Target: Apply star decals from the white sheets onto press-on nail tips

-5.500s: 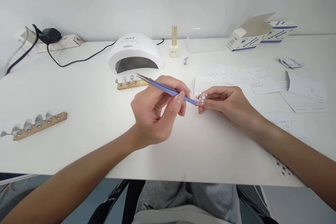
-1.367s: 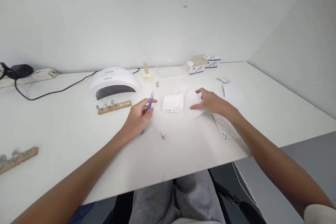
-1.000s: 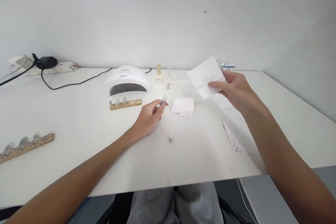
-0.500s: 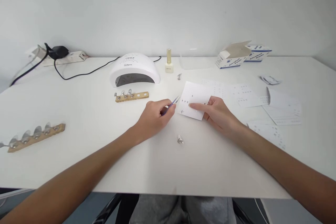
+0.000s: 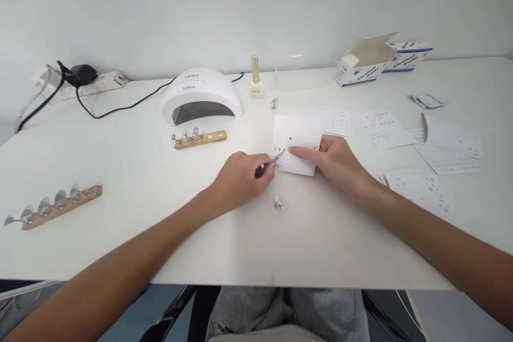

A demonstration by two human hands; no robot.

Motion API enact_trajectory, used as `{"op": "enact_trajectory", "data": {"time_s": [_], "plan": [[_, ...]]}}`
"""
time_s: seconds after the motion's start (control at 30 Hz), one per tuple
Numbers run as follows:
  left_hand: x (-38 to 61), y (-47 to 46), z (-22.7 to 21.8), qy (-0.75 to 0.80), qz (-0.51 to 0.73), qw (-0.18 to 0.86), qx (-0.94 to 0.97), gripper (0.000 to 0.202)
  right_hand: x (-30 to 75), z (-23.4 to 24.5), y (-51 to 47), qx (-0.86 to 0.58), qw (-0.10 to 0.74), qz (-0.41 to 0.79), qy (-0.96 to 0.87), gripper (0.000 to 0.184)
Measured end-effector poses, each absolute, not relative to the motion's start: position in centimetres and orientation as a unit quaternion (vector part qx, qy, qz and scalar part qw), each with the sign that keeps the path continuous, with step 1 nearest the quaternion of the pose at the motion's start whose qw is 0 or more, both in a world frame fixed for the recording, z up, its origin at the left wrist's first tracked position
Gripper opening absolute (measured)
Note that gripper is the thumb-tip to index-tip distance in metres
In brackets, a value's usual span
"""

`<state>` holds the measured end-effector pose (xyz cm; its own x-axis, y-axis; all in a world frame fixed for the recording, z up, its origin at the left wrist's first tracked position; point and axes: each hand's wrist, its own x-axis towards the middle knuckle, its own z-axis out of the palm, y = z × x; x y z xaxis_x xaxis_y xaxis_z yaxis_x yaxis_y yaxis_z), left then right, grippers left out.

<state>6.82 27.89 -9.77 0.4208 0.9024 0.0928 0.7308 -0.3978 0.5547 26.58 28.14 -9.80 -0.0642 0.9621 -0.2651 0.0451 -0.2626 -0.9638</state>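
Note:
My left hand is closed on purple tweezers, whose tips rest at a row of small dark stickers on the lower left of a white sticker sheet. My right hand holds that sheet down on the white table, fingers pinched on its lower edge. A small decorated nail tip on a metal base lies on the table just in front of both hands.
A white nail lamp stands behind, with a gold-capped polish bottle beside it. Two wooden nail-tip holders lie left. Several used sticker sheets spread right. Opened boxes at the back right, power strip back left.
My right hand picked a fresh sticker sheet from the right, raised it, then laid it on the table. The nail tip was set down. The tweezers' tips moved onto the sheet.

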Motion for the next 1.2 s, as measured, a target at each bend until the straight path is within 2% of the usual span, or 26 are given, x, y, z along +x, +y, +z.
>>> {"op": "enact_trajectory", "data": {"time_s": [0.5,1.2], "plan": [[6.9,28.0,-9.7,0.505,0.185,0.228,0.812,0.035,26.7,-10.0,28.2,-0.545,0.400,0.578,-0.457,0.026],[6.9,27.8,-9.7,0.494,0.188,0.238,0.815,0.033,26.5,-8.9,28.0,-0.506,0.412,0.635,-0.414,0.014]]}}
